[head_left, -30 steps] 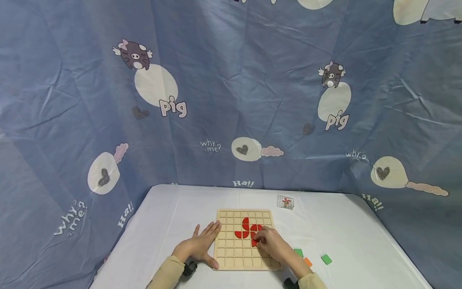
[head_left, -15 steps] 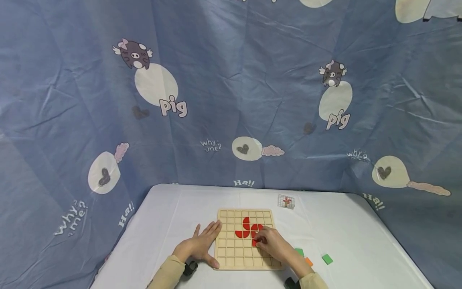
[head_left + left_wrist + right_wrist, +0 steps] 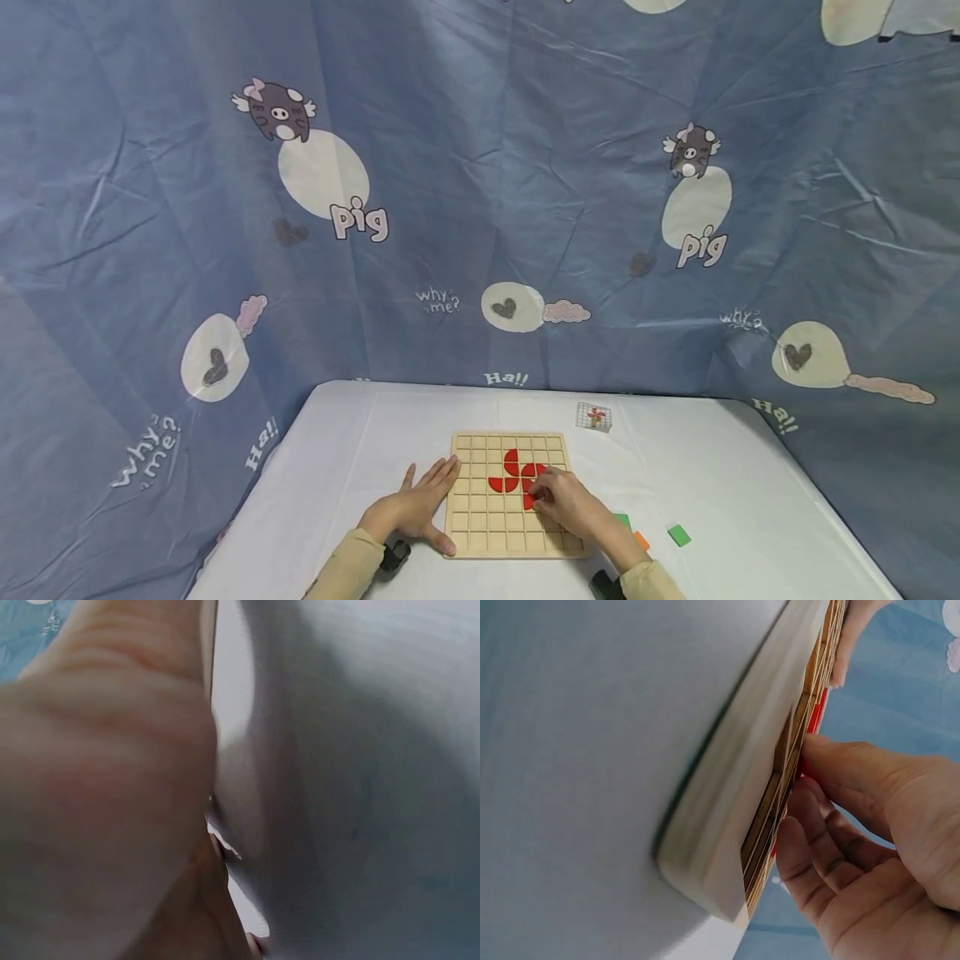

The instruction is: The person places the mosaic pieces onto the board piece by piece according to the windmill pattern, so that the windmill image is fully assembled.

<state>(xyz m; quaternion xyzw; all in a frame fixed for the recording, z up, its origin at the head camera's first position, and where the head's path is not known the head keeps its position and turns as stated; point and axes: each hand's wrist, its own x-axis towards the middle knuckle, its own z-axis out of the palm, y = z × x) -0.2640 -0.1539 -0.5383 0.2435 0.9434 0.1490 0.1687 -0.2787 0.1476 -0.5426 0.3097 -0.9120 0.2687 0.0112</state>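
A square wooden grid board lies on the white table. Curved red tiles sit in its squares in a pinwheel pattern. My left hand is spread at the board's left edge, fingertips on the rim and thumb by the near left corner. Right of the board's centre, my right hand pinches a red tile between thumb and fingers, low against the grid. Part of that tile is hidden by the fingers. In the left wrist view, the hand fills the left side, close up and blurred.
A small card with a red pinwheel printed on a grid lies beyond the board's far right corner. Near the right forearm are a green tile, an orange tile and another green tile. A blue printed curtain hangs behind the table.
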